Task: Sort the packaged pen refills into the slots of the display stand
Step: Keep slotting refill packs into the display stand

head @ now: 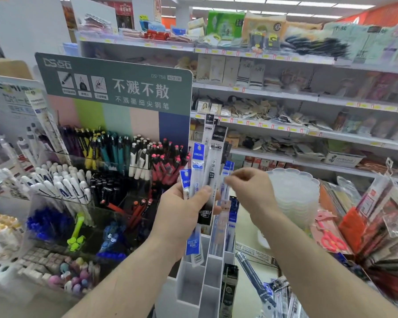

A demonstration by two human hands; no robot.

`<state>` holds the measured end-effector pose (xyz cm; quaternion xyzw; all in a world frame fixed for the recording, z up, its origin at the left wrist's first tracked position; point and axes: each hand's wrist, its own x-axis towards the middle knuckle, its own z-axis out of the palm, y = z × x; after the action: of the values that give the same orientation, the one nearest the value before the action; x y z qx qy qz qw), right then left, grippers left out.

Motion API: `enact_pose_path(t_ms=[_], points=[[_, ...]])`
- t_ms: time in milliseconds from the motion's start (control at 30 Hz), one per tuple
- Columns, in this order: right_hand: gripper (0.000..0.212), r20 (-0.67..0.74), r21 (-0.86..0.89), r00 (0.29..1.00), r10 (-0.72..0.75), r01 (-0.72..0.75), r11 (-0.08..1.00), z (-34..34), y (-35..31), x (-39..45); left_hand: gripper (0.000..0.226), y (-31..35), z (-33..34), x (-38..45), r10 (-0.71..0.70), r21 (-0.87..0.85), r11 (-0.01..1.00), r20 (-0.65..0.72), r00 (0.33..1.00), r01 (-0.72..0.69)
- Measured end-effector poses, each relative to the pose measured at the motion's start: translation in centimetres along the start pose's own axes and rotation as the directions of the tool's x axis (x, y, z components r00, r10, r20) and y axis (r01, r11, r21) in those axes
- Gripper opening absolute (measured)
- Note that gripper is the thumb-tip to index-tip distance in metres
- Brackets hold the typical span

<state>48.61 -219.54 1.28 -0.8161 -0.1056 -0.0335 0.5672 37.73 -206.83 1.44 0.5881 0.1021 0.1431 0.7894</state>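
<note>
Picking one refill from the fan

Left hand (182,210) grips the refill packs (201,171); right hand (246,187) pinches one; lift it clear, then seat it squarely in the display stand (193,288).

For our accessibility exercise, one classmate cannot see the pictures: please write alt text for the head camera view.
A person's left hand grips a fan of packaged pen refills while the right hand pinches one blue-topped packet from it, above a white slotted display stand. Behind to the left stand racks of pens under a green sign, with stocked shop shelves beyond.
</note>
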Motion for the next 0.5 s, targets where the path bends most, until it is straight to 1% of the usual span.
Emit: enact_pose_path(t_ms=[33, 67, 100, 133, 167, 200, 233, 267, 300, 333, 400, 467, 500], points=[[0.020, -0.013, 0.140, 1.000, -0.003, 0.005, 0.990, -0.4, -1.0, 0.0, 0.021, 0.0, 0.0, 0.0, -0.003, 0.009, 1.000, 0.015, 1.000, 0.003], [0.023, 0.031, 0.267, 1.000, -0.001, -0.007, 0.964, -0.7, -1.9, -0.1, 0.024, 0.0, 0.1, 0.0, -0.010, 0.015, 1.000, 0.026, 1.000, 0.009], [0.024, 0.099, 0.353, 0.995, -0.008, -0.028, 0.935, -0.8, -2.8, -0.5, 0.026, 0.0, 0.1, 0.0, -0.015, 0.018, 1.000, 0.031, 0.999, 0.015], [0.023, 0.172, 0.383, 0.985, -0.028, -0.041, 0.923, -0.7, -3.4, -0.8, 0.025, 0.0, 0.2, 0.1, -0.019, 0.017, 1.000, 0.030, 0.999, 0.018], [0.018, 0.240, 0.375, 0.969, -0.052, -0.043, 0.926, -0.5, -3.8, -1.2, 0.024, 0.0, 0.2, 0.1, -0.018, 0.015, 1.000, 0.029, 0.999, 0.018], [0.013, 0.288, 0.351, 0.955, -0.073, -0.034, 0.936, -0.3, -4.1, -1.5, 0.023, 0.0, 0.2, 0.1, -0.017, 0.011, 1.000, 0.027, 0.999, 0.017], [0.010, 0.301, 0.338, 0.950, -0.081, -0.027, 0.941, -0.2, -4.2, -1.4, 0.021, 0.0, 0.3, 0.1, -0.015, 0.007, 1.000, 0.026, 1.000, 0.015], [0.010, 0.278, 0.354, 0.958, -0.068, -0.036, 0.935, -0.3, -4.3, -1.1, 0.019, 0.0, 0.3, 0.1, -0.015, 0.001, 1.000, 0.021, 1.000, 0.015], [0.011, 0.222, 0.394, 0.974, -0.034, -0.057, 0.917, -0.6, -4.3, -0.5, 0.015, 0.0, 0.3, 0.1, -0.015, -0.006, 1.000, 0.009, 1.000, 0.015], [0.014, 0.146, 0.449, 0.989, 0.016, -0.081, 0.890, -1.1, -4.4, 0.3, 0.012, 0.1, 0.3, 0.1, -0.020, -0.021, 1.000, -0.009, 1.000, 0.019], [0.021, -0.005, 0.542, 0.994, 0.106, -0.086, 0.836, -2.4, -4.3, 2.4, 0.010, 0.2, 0.2, 0.3, -0.033, -0.067, 0.997, -0.048, 0.998, 0.030], [0.026, -0.112, 0.535, 0.985, 0.129, -0.049, 0.843, -2.9, -4.0, 4.6, 0.010, 0.4, 0.2, 0.3, -0.046, -0.109, 0.993, -0.066, 0.997, 0.038], [0.026, -0.147, 0.484, 0.982, 0.116, -0.031, 0.874, -2.8, -3.8, 5.6, 0.010, 0.5, 0.3, 0.3, -0.053, -0.126, 0.991, -0.066, 0.996, 0.045]])
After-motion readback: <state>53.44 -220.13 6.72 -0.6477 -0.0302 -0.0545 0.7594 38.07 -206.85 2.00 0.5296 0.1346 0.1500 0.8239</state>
